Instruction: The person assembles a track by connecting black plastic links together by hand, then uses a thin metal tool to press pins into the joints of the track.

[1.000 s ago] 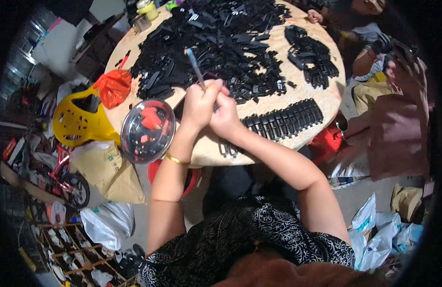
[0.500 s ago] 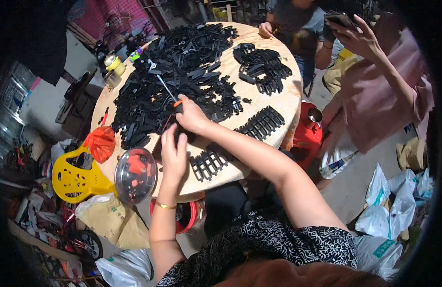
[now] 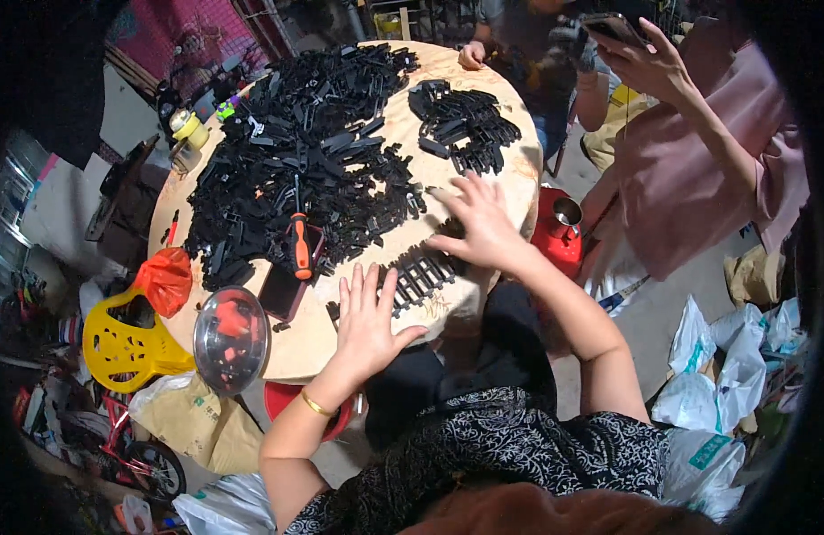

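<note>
My left hand point(image 3: 370, 323) lies open with fingers stretched out, palm down over the left end of a row of black plastic clips point(image 3: 419, 283) at the table's near edge. Over the row's right end, my right hand point(image 3: 482, 225) is also open, fingers spread and slightly blurred. Both hands cover part of the row. A screwdriver point(image 3: 300, 247) with an orange and black handle lies by itself at the near side of the big heap of black plastic parts point(image 3: 296, 152), its handle beside a dark phone point(image 3: 283, 290) in a reddish case.
A smaller pile of black parts point(image 3: 465, 125) sits at the far right of the round table point(image 3: 510, 178). A clear round container point(image 3: 231, 341) with red pieces and a red plastic bag point(image 3: 165, 281) are at the left edge. Two people stand or sit beyond, one holding a phone point(image 3: 614, 29).
My right hand has let go of the screwdriver and moved right to the row of clips. My left hand has moved right and nearer, from beside the phone onto the row's left end.
</note>
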`<state>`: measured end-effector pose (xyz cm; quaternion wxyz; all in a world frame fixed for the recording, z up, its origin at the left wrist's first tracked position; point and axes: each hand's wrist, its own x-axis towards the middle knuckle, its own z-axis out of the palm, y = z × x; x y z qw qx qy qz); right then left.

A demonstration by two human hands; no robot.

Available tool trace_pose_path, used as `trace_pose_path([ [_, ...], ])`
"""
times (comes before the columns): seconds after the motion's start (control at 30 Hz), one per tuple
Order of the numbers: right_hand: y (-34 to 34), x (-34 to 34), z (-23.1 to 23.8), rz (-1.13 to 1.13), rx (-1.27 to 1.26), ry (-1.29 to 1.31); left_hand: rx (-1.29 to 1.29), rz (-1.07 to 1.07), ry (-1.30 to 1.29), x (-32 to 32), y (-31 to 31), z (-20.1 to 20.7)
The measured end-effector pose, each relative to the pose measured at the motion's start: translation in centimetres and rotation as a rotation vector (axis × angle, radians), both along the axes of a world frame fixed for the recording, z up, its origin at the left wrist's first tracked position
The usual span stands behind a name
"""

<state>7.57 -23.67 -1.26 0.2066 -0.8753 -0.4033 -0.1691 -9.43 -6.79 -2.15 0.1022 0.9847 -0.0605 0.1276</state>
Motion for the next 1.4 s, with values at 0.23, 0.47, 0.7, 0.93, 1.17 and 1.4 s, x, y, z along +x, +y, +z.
trace_pose_path([
  [0.23,-2.9,0.2,-2.5,0.093,-0.038,0.119,0.067,0.045,0.12,2.7,-2.0,0.2],
  [0.47,-3.8,0.3,-2.8,0.253,0.084,0.141,0.116,-0.004,0.07,6.3,-3.5,0.0],
  [0.7,-5.6,1.2,-2.9,0.283,0.078,0.175,-0.04,-0.059,0.026,9.4,-4.8,-0.5],
  [0.93,-6.9,2.6,-2.9,0.378,0.248,0.325,-0.218,-0.078,0.052,11.5,-4.8,0.3],
  [1.17,-5.8,2.1,-3.4,0.251,0.292,0.296,-0.33,-0.083,-0.003,12.1,-5.2,-0.5],
  [1.4,-4.2,3.1,-5.4,0.143,0.458,0.282,-0.498,0.124,-0.098,15.4,-6.7,-1.9],
])
